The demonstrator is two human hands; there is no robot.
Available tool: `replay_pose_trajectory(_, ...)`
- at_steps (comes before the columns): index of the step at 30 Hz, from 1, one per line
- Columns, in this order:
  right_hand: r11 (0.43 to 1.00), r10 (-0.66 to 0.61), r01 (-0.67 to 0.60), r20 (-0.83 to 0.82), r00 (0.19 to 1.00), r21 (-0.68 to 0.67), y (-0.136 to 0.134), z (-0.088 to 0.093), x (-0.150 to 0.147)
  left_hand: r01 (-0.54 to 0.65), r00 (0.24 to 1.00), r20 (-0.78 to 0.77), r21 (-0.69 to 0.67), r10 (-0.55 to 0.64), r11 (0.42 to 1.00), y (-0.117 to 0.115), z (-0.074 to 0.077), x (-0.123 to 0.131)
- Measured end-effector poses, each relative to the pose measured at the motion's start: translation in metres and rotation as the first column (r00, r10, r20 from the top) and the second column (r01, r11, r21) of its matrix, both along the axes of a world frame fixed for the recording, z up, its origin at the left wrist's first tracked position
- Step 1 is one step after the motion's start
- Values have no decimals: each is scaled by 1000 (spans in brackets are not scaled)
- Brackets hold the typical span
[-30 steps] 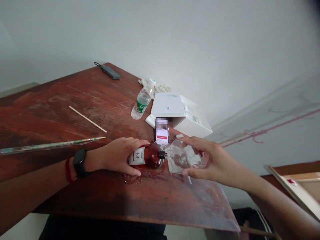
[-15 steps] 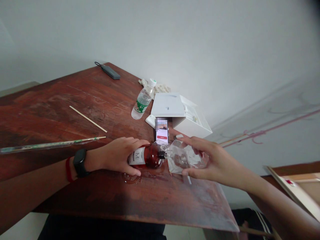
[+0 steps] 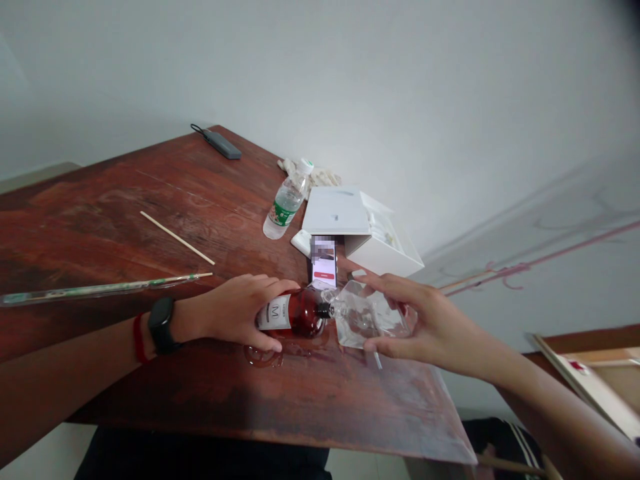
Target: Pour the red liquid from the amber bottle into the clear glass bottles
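- Left hand (image 3: pixel 235 310): its grip is closed around the base of the brown bottle (image 3: pixel 295 312). The bottle lies on its side on the desk (image 3: pixel 100 200), neck pointing to 3 o'clock.
- Right hand (image 3: pixel 425 323): its grip is part closed, thumb and fingertips pinching a tilted clear vessel (image 3: pixel 367 317). The vessel's mouth meets the bottle's neck. I cannot tell whether the neck sits inside.
- Both things are near the desk's front edge, at 6 o'clock from the phone (image 3: pixel 324 261).
- A reddish puddle (image 3: pixel 263 357) lies on the desk at 7 o'clock from the bottle, just beside the left fingers.
- The step in hand looks like passing liquid between bottle and vessel. That calls for the 2 mouths in line and a steady tilt.
- A white box (image 3: pixel 370 227) sits at 12 o'clock from the vessel, and a water bottle (image 3: pixel 287 200) at 11 o'clock.
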State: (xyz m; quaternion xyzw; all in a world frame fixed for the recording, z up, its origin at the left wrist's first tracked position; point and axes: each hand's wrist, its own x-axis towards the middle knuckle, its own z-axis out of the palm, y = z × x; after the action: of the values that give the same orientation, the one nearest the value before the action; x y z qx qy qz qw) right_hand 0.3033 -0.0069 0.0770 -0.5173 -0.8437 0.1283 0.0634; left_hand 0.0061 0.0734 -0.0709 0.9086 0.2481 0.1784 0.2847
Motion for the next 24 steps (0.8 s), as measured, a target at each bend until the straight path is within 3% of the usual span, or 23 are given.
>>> replay_pose_trajectory(5, 999, -10, 10, -14, 1000, -48, 1, -1, 1, 9, 1000, 13, 6, -9, 1000, 1, 0, 0)
replay_pose_trajectory(24, 999, 1, -2, 42, 999, 41, 0, 3, -4, -9, 1000, 9, 35, 9, 999, 0, -5, 0)
